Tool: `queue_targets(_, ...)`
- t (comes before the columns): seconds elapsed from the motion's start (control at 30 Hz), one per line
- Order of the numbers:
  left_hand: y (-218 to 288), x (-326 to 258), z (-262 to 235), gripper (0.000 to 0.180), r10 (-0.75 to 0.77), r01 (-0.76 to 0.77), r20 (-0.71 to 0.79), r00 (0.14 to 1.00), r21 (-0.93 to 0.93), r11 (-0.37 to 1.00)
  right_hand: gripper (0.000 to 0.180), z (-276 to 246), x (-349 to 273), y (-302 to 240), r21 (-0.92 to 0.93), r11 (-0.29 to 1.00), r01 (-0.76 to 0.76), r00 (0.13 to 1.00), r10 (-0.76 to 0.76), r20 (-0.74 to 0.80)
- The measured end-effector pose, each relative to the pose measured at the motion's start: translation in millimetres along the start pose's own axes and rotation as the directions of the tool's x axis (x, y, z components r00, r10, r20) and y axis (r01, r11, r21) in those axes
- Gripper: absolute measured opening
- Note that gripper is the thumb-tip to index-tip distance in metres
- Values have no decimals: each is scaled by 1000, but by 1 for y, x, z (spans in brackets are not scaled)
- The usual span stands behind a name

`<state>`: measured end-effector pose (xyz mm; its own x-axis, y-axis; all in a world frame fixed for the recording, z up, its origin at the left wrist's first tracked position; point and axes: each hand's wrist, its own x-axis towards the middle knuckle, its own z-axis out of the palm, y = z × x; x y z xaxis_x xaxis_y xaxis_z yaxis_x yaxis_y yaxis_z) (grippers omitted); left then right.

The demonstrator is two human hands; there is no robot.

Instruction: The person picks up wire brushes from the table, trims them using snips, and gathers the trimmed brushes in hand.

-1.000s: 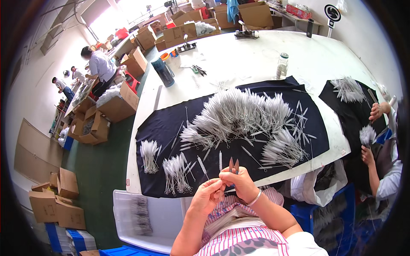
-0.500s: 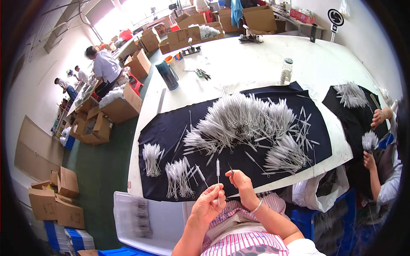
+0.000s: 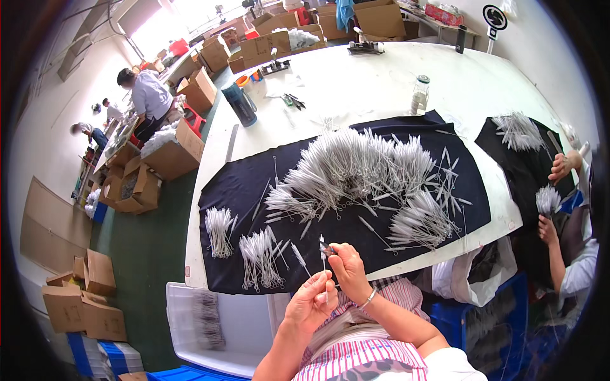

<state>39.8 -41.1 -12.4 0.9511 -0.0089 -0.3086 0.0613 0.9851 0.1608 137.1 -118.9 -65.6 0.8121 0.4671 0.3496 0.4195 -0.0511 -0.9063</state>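
Observation:
My left hand [image 3: 312, 298] pinches the wire stem of a thin white-bristled tube brush [image 3: 323, 261], which stands upright above the fingertips. Beside it slants a second tube brush [image 3: 299, 255], its lower end reaching my left hand. Closed around a small dark tool [image 3: 326, 248], which looks like snips, my right hand [image 3: 349, 267] holds its tip against the upright brush's bristles. Just beyond lies a dark cloth [image 3: 254, 190] with a large heap of similar brushes [image 3: 356, 165]. Smaller bunches rest at its left [image 3: 219, 232], front [image 3: 260, 257] and right [image 3: 419, 222].
A blue bottle [image 3: 240, 105], a glass jar [image 3: 420, 95] and loose snips [image 3: 293, 100] stand or lie on the white table [image 3: 356, 76]. At right a co-worker's hands [image 3: 550, 228] handle brushes. A white bin [image 3: 184, 324] is below left; a blue crate [image 3: 451, 317] below right.
My right hand has moved left, bringing the dark tool from beside the upright brush onto its bristles. My left hand keeps its pinch. The whole view has shifted slightly.

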Motion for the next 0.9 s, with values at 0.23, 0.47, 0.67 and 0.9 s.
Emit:
queue_targets(0.23,-4,0,0,18,-10,10,-12,1000,6,1000,19,-3,0,-8,-115,993,20,1000,-22,-11)
queue_targets(0.47,-4,0,1,17,3,-3,-44,999,0,1000,22,1,-5,3,129,985,-118,992,121,-15)
queue_targets(0.67,-2,-1,-2,18,77,-74,-43,996,65,995,30,-4,-6,1,391,881,-268,961,272,47)
queue_targets(0.9,-1,-3,-2,17,154,-135,-101,983,176,975,27,-8,-5,3,272,944,-188,982,183,46)
